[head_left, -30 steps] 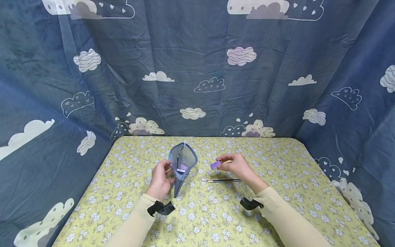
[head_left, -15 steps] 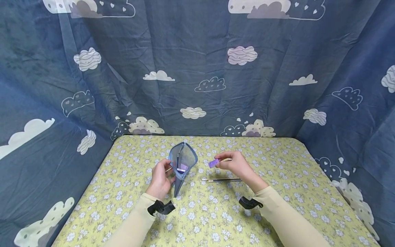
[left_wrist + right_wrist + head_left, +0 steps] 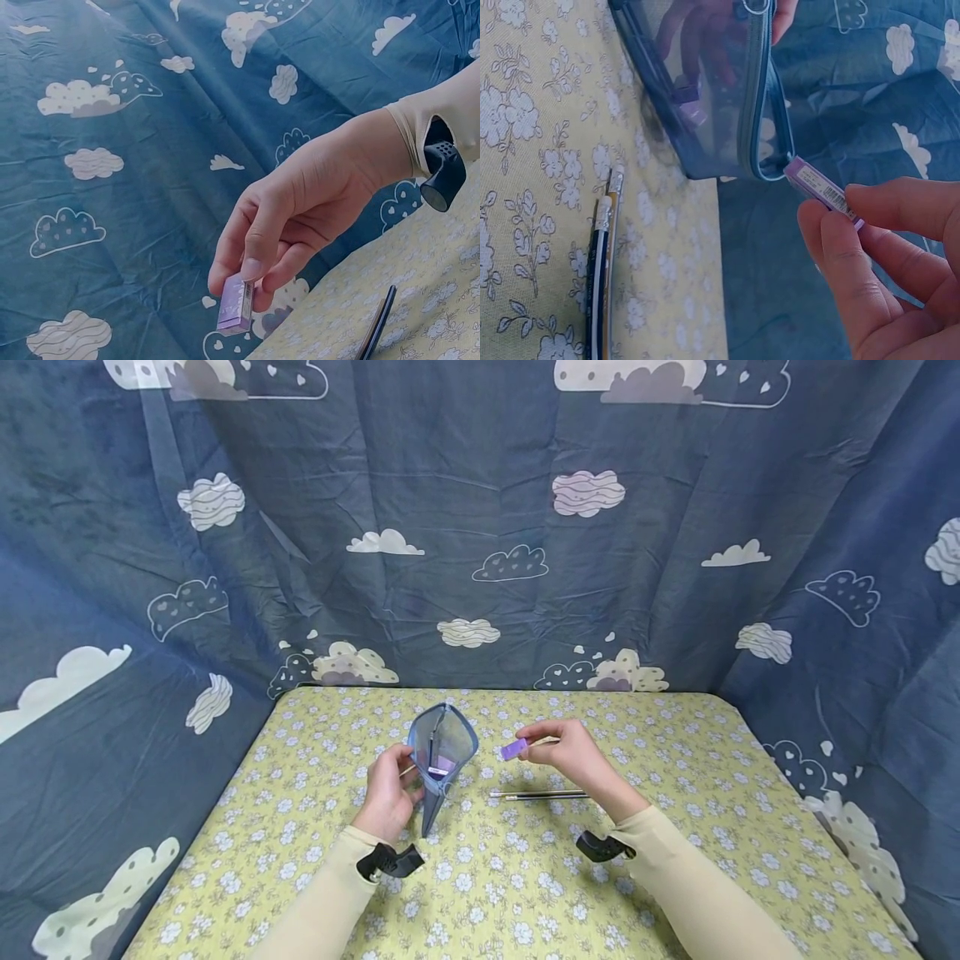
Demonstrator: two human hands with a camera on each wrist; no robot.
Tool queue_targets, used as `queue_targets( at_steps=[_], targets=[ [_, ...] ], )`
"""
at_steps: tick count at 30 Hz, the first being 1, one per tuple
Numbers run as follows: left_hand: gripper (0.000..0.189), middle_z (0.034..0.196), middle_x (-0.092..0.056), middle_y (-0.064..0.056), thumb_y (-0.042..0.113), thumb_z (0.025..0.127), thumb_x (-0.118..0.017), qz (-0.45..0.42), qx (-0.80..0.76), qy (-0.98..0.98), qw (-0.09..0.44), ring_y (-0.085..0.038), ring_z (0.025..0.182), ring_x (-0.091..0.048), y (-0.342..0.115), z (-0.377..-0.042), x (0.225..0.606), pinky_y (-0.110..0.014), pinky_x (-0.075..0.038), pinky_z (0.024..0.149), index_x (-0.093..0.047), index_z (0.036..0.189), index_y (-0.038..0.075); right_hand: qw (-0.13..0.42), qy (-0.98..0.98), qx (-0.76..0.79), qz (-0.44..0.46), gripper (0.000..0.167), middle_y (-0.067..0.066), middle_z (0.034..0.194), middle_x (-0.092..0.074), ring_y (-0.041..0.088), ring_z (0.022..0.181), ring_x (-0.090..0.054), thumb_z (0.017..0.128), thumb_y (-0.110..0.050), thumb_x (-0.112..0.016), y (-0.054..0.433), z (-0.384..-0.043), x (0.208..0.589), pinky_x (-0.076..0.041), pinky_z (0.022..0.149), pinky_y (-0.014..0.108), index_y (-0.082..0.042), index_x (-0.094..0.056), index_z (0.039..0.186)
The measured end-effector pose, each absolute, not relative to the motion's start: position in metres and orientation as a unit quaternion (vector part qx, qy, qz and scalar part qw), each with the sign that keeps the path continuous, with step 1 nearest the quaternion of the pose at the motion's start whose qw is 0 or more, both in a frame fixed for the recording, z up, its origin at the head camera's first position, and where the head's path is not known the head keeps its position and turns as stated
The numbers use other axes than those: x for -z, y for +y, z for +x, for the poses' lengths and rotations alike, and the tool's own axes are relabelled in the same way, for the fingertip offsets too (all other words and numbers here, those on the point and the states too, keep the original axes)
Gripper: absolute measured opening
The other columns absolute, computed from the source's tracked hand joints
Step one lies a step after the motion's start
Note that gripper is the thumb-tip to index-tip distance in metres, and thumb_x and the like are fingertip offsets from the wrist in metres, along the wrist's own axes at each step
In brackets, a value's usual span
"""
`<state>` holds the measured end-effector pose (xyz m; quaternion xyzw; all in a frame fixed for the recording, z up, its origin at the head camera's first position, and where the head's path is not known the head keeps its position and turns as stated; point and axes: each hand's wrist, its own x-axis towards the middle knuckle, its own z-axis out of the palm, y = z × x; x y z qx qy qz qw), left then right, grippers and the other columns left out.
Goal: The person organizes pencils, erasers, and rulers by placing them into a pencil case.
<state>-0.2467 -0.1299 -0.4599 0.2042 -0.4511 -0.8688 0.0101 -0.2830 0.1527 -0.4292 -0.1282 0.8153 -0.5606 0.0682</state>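
Observation:
My left hand (image 3: 391, 790) grips the left side of a blue mesh pencil case (image 3: 438, 739), fingers curled at its edge. The case gapes at the top, its zipper undone. Inside lie a dark slim pen-like item (image 3: 431, 752) and small purple items (image 3: 688, 101). My right hand (image 3: 566, 753) pinches a purple eraser (image 3: 513, 749) between thumb and fingertips, to the right of the case. A barcode shows on the eraser (image 3: 817, 184) in the right wrist view. The left wrist view shows the right hand (image 3: 292, 210) with the eraser, but not the case.
Two pencils (image 3: 543, 795) with eraser ends lie side by side on the yellow floral tablecloth (image 3: 480, 893), below the right hand. A dark blue cloud-print curtain (image 3: 480, 593) hangs behind the table and at both sides.
My right hand has moved slightly left and away from me with the eraser, closer to the pencil case. The left hand and the case stay about where they were.

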Motion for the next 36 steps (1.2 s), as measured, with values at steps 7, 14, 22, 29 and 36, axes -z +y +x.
queue_targets(
  at_steps=[7,14,22,29,36],
  targets=[
    [0.017,0.083,-0.063,-0.002,0.012,0.091,-0.057,0.209,0.868,-0.45,0.008,-0.023,0.09,-0.062,-0.13,-0.247,0.458,-0.045,-0.043,0.08,-0.055,0.074,0.014,0.066,0.82,0.554,-0.131,0.028,0.008,0.12,-0.067,0.022,0.097,-0.072,0.087,-0.01,-0.078,0.149,-0.283,0.423,-0.054,0.089,0.044,-0.013,-0.075,0.115],
    [0.015,0.086,-0.063,-0.003,0.011,0.09,-0.058,0.211,0.869,-0.447,0.006,-0.022,0.088,-0.062,-0.13,-0.247,0.457,-0.046,-0.043,0.079,-0.056,0.075,0.013,0.062,0.815,0.559,-0.141,0.028,0.009,0.122,-0.067,0.022,0.096,-0.072,0.086,-0.009,-0.078,0.146,-0.286,0.415,-0.055,0.087,0.042,-0.013,-0.075,0.114],
    [0.013,0.09,-0.062,-0.005,0.011,0.091,-0.057,0.216,0.867,-0.449,0.008,-0.023,0.089,-0.061,-0.131,-0.246,0.455,-0.048,-0.043,0.08,-0.056,0.078,0.013,0.063,0.817,0.553,-0.15,0.027,0.007,0.115,-0.069,0.022,0.096,-0.072,0.087,-0.013,-0.079,0.14,-0.286,0.4,-0.055,0.086,0.044,-0.016,-0.075,0.114],
    [0.014,0.091,-0.062,-0.006,0.012,0.091,-0.056,0.214,0.866,-0.453,0.008,-0.026,0.095,-0.062,-0.131,-0.245,0.456,-0.048,-0.043,0.081,-0.056,0.077,0.013,0.061,0.817,0.552,-0.158,0.027,0.005,0.11,-0.07,0.024,0.095,-0.072,0.085,-0.013,-0.08,0.129,-0.292,0.392,-0.055,0.085,0.042,-0.018,-0.077,0.112],
    [0.017,0.083,-0.061,-0.003,0.011,0.091,-0.056,0.21,0.866,-0.453,0.007,-0.024,0.09,-0.062,-0.13,-0.245,0.455,-0.049,-0.042,0.083,-0.055,0.074,0.014,0.056,0.807,0.559,-0.179,0.03,0.008,0.109,-0.071,0.027,0.092,-0.073,0.085,-0.009,-0.079,0.116,-0.301,0.391,-0.056,0.084,0.042,-0.011,-0.076,0.114]
  ],
)
